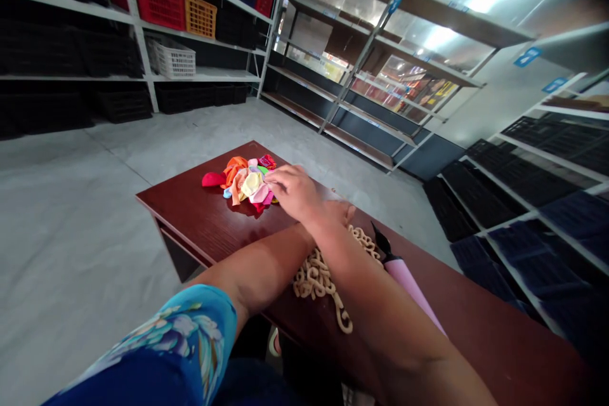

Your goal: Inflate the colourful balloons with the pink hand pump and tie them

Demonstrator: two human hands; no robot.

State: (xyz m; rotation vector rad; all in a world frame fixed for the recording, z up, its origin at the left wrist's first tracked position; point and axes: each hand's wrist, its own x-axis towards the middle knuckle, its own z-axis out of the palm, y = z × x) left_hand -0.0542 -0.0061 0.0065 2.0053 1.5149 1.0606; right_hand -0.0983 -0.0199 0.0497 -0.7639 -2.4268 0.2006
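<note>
Head view, only one here. See right hand (299, 193) at right edge of loose pile of thin, crumpled, soft-looking pieces in orange, red, pink, peach and cream (250, 184), lying toward far left end of long dark red-brown wood-look table (190, 206). Bright red rounded piece (213, 179) at pile's left edge.

Right: fingers half curled, fingertips at pile; can't tell pinching from mere touching. Left hand (340, 210): crossed beneath right forearm, mostly hidden past right wrist, near tangled heap of tan, curled, cord-like pieces (314, 276); can't tell gripping or bare. Whitish patch (328, 193) alongside, too blurred to name. Beyond right forearm, note long pink item with black end (413, 292), well apart from crumpled pile.

For good handling, by judgement: take one crumpled piece at a time, by a free edge, between thumb and index. Probably light, prone to clinging and sliding, so lift slowly, without raking neighbours. Better to uncross arms first: blocked sight of left hand, likely cramped reach. Mind low right forearm over tan heap; raise elbow a little to avoid dragging loops sideways or snagging.
</note>
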